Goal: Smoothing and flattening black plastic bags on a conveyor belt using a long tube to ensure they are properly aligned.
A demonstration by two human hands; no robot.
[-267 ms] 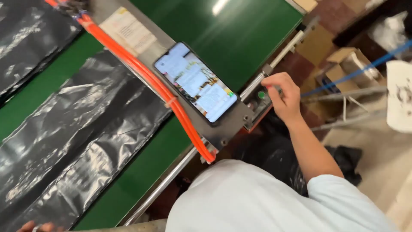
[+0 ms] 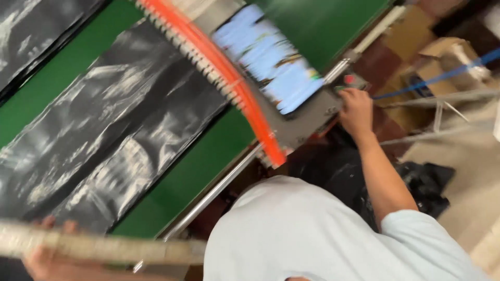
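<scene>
Nearest: pale shirt (image 2: 312, 234) fills the bottom centre. Left hand (image 2: 49, 255) at bottom left corner, fingers curled around a pale, blurred stick (image 2: 104, 250) lying crosswise at the belt's near edge. Grip looks closed, though motion blur softens it. Right hand (image 2: 355, 112) reaches out on a bare forearm, fingers bent down onto the grey control box (image 2: 333, 106) at the machine's side, beside a red button (image 2: 349, 79); whether it presses anything, cannot tell. Just left of the box, a lit phone (image 2: 268, 60) lies on a grey panel, screen blurred. An orange strip (image 2: 229, 78) runs diagonally beside the phone. Beyond it, black plastic sheet (image 2: 114, 130) lies on the green belt (image 2: 31, 109). Far right: cardboard boxes (image 2: 442, 57) on the floor, blue strap (image 2: 442, 75) crossing them.
</scene>
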